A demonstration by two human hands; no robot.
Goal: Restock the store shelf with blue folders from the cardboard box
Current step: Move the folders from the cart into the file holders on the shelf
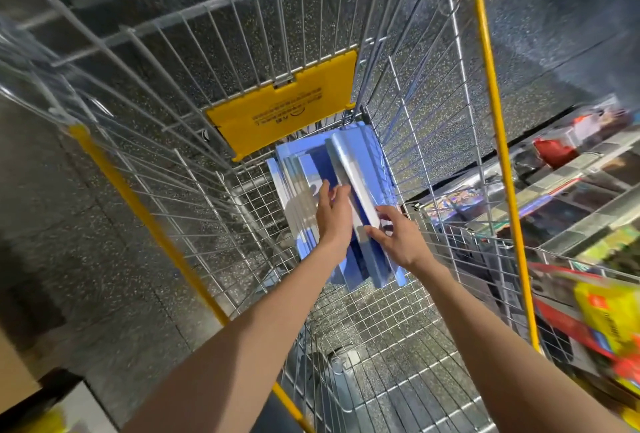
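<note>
The left hand [333,214] lies with its fingers straight, slid in among the upright blue folders [367,169] as if parting or steadying them; it presses rather than grips. Just beside it, the right hand [398,237] curls round the near edge of a few folders, thumb on one face and fingers on the other, so it has hold of them. The folders stand on edge in a loose, fanned bundle at the far end of a wire shopping cart [374,321], leaning toward its right wall, below a yellow plastic flap [284,110] on the end panel. The step in hand looks like picking a batch out of the cart to carry to the shelf. The next move likely calls for closing both hands on the same group, squaring the glossy covers so they do not slide apart, and lifting straight up past the cart's rim. The store shelf [588,169] sits to the right beyond the wire wall, blurred but packed with goods, and more bright packages [609,311] crowd the lower right. The high wire sides are the main obstacle. A tan surface [14,370] at the lower left edge may be the cardboard box; that cannot be told.
</note>
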